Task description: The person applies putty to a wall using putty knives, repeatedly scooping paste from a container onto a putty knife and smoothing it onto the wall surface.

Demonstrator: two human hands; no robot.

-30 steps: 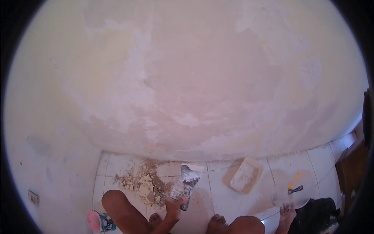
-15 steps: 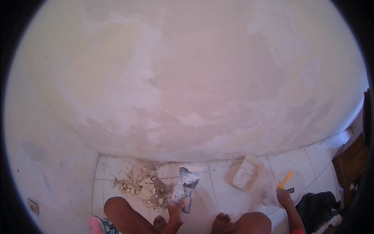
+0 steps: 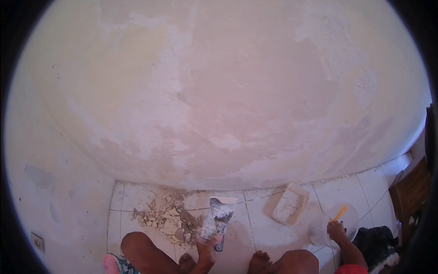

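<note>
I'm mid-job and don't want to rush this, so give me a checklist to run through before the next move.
1. Scraper held in the left hand: ok, blade end toward the wall.
2. Scraper blade clean: not ok, smeared with pale material.
3. Right hand firmly on the yellow handle: cannot tell; the fingers are at its lower end, but the grip is too small to read.
4. Enough material in the round tub: cannot tell.
5. Tray apart from the right hand: ok.
6. Floor clear of debris: not ok, rubble lies ahead of the left foot.
</note>
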